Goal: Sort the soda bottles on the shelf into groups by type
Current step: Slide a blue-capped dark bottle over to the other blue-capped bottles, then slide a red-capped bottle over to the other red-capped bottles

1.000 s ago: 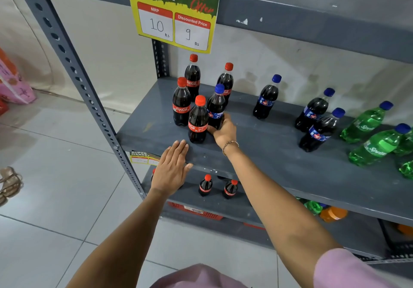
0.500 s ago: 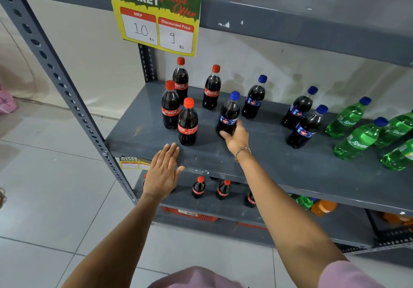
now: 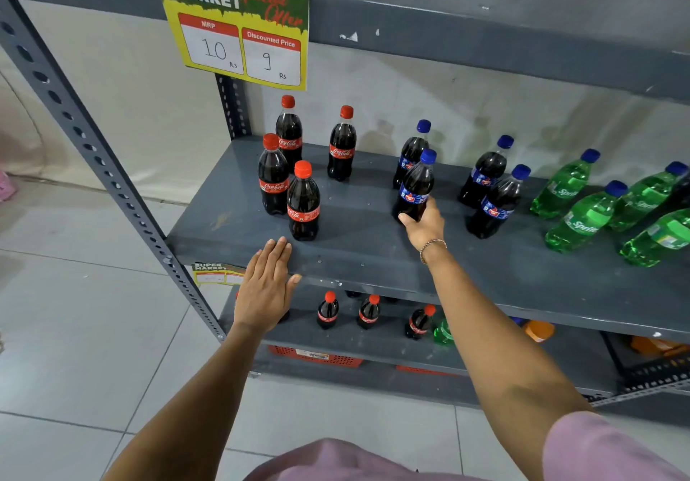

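On the grey shelf [image 3: 373,249], several red-capped Coca-Cola bottles [image 3: 303,200] stand grouped at the left. My right hand [image 3: 423,225] grips the base of a blue-capped dark cola bottle [image 3: 416,185], held just in front of another blue-capped bottle [image 3: 410,152]. Two more blue-capped bottles [image 3: 496,200] stand to its right. Several green Sprite bottles [image 3: 582,219] fill the far right. My left hand [image 3: 267,286] lies flat and open on the shelf's front edge, below the Coca-Cola group.
A price sign [image 3: 239,21] hangs from the upper shelf. A perforated upright post [image 3: 93,152] bounds the left side. The lower shelf [image 3: 373,346] holds small cola bottles [image 3: 328,310], a green bottle and orange ones. Red crates sit underneath.
My right hand has carried the blue-capped bottle rightward, away from the Coca-Cola group and over to the other blue-capped bottles. My left hand stays on the shelf edge.
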The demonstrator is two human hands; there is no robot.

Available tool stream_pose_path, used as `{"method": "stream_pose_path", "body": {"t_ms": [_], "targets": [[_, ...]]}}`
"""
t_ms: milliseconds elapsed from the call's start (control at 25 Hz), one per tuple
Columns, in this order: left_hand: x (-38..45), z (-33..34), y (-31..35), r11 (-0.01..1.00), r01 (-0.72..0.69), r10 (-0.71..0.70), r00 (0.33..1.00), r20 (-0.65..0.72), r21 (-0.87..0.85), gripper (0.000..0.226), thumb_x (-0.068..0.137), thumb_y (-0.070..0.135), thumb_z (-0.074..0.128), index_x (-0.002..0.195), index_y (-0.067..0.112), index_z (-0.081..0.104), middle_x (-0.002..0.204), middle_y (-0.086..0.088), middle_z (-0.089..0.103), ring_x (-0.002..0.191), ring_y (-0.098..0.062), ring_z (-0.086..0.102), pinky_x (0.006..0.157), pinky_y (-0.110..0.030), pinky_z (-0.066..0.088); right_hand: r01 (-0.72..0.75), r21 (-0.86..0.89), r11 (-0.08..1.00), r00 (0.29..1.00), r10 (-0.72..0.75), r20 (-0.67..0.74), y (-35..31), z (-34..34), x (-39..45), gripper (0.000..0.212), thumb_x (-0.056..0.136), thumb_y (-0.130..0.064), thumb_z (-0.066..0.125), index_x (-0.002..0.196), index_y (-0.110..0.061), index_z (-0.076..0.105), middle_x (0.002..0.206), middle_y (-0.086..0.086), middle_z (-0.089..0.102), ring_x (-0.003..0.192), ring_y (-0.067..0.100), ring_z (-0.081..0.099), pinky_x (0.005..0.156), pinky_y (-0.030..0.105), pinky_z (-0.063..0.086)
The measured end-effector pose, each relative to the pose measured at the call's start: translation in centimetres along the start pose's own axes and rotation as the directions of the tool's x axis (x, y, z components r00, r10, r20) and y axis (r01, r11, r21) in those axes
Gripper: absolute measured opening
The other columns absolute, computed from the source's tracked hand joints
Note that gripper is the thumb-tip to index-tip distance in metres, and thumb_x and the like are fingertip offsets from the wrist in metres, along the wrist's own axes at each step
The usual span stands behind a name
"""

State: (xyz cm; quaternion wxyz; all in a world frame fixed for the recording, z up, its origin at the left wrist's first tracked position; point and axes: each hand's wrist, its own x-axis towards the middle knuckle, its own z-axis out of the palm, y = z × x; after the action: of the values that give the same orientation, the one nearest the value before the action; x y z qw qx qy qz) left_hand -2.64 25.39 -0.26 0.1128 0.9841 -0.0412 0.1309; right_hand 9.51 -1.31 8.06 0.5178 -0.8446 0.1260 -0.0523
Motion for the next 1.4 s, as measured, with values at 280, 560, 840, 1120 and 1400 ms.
{"method": "stream_pose_path", "body": {"t_ms": [280,560,840,1120,1400], "targets": [[0.0,0.0,0.0,1.000,-0.005,0.005,1.000,0.002,0.010,0.063,0.098,0.046,0.015,0.140,0.003,0.035,0.149,-0.012,0.034,0.140,-0.025,0.025,0.116,-0.030,0.003,-0.004,-0.016,1.000,1.000,0.005,0.011,0.0,-0.3,0.2,0.054,0.082,-0.005,0.062,0.130,-0.008,0.040,0.128,0.014,0.055,0.118,0.028,0.051,0.097,0.029,0.038],[0.0,0.1,0.1,1.000,-0.007,0.007,1.000,-0.004,0.006,0.062,0.098,0.045,0.016,0.141,0.004,0.034,0.150,-0.012,0.033,0.141,-0.025,0.023,0.116,-0.030,0.002,0.028,0.054,0.998,0.945,-0.009,-0.327,1.0,2.6,-3.7,0.034,0.079,0.002,0.060,0.112,0.004,0.049,0.120,0.022,0.050,0.110,0.033,0.052,0.102,0.034,0.041],[0.0,-0.2,0.1,1.000,-0.019,0.019,1.000,-0.010,-0.001,0.061,0.098,0.044,0.017,0.139,0.002,0.036,0.148,-0.013,0.036,0.139,-0.027,0.027,0.115,-0.035,0.012,0.187,0.031,0.982,0.916,-0.186,0.355,-4.6,9.2,-8.0,0.055,0.074,-0.017,0.073,0.122,-0.008,0.048,0.128,0.009,0.054,0.116,0.018,0.051,0.098,0.025,0.042],[0.0,0.0,-0.2,1.000,-0.030,0.030,1.000,-0.008,0.001,0.062,0.098,0.045,0.018,0.139,0.002,0.037,0.147,-0.014,0.037,0.138,-0.027,0.029,0.114,-0.034,0.012,0.207,0.054,0.977,0.939,-0.214,0.268,-5.8,10.8,-7.8,0.044,0.071,-0.009,0.074,0.111,-0.008,0.054,0.116,0.013,0.064,0.109,0.024,0.057,0.089,0.024,0.040],[0.2,0.0,-0.2,1.000,-0.027,0.027,1.000,-0.013,-0.009,0.061,0.099,0.045,0.017,0.138,0.003,0.038,0.147,-0.012,0.038,0.138,-0.026,0.030,0.115,-0.030,0.006,0.203,-0.028,0.979,0.969,-0.196,0.148,-4.9,9.7,-4.2,0.044,0.075,-0.008,0.070,0.115,-0.003,0.051,0.117,0.018,0.060,0.110,0.031,0.055,0.096,0.033,0.042]]}}
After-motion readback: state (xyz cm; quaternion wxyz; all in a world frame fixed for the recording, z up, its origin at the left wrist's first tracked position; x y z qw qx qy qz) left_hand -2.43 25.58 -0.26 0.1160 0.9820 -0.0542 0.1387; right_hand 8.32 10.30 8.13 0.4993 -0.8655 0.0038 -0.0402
